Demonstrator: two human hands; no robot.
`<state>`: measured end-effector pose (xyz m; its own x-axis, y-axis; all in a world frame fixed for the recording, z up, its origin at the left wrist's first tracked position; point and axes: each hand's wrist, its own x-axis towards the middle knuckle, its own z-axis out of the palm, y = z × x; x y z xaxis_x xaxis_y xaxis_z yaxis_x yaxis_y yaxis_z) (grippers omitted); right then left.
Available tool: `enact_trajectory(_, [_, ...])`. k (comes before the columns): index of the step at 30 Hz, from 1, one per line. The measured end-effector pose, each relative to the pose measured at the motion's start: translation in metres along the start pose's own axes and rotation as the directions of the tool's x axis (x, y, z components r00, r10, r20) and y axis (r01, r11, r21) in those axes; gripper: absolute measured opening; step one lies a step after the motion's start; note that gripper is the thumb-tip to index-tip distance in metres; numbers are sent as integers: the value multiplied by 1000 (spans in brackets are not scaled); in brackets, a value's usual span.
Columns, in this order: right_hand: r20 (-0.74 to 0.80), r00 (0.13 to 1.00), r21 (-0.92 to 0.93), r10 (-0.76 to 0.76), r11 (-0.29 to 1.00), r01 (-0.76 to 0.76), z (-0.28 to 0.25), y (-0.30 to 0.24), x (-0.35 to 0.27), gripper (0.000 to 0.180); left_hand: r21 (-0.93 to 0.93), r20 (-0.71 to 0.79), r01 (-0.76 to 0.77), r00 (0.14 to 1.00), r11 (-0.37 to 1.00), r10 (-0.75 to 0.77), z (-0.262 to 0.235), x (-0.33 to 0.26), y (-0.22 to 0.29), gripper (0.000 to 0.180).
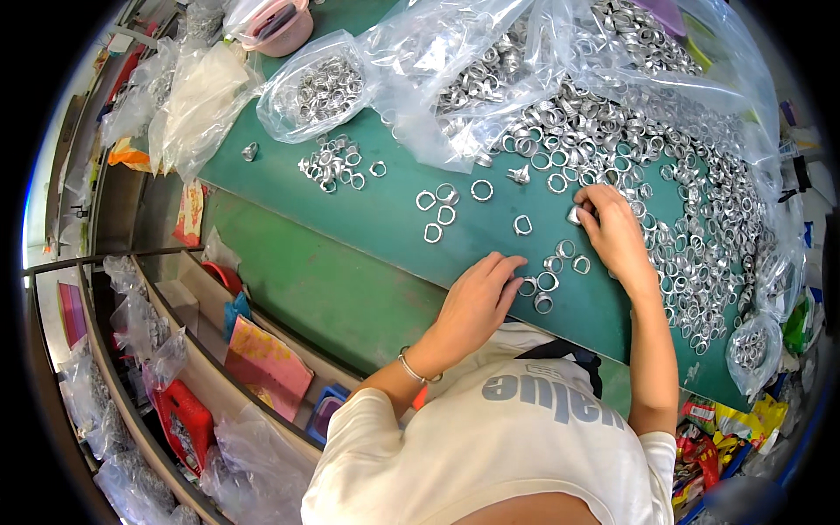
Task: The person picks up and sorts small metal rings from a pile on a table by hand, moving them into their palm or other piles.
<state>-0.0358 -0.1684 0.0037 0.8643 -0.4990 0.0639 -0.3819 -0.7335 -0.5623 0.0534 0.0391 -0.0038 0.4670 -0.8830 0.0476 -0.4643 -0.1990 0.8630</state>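
Note:
My right hand pinches a silver metal ring between thumb and fingers, just above the green mat. Resting near the table's front edge, my left hand has its fingers stretched out and apart. Its thumb lies close to a ring in a small group of several rings beside it; whether it touches that ring I cannot tell. A single ring lies between and beyond my hands. Further left are a few rings together. A big loose heap of rings spreads to the right of my right hand.
Clear plastic bags of rings lie along the far side. A smaller bag and a little ring pile stand at the left. A pink basket sits at the back. Shelves with a red basket fill the lower left.

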Motion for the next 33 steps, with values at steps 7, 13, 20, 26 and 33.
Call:
enact_trajectory(7, [-109, 989, 138, 102, 987, -87, -3, 2, -5, 18, 13, 68, 17, 998, 1000, -17, -4, -5, 3, 28])
enact_trajectory(13, [-86, 987, -78, -136, 988, 130, 7, -5, -8, 18, 121, 116, -92, 990, 988, 78, 1, -4, 4, 40])
enact_trajectory(20, [-39, 998, 218, -41, 975, 49, -15, -14, -36, 14, -728, 229, 355, 932, 586, -280, 3, 0, -5, 38])
enact_trajectory(26, [-24, 993, 475, -120, 872, 117, 6, -49, -49, 13, -895, 443, 414, 867, -165, -230, 2, 10, -6, 46])
enact_trajectory(33, [-61, 971, 352, -233, 905, 239, 5, -58, -51, 19, -871, 468, 394, 849, -294, -247, -3, 13, 3, 46])
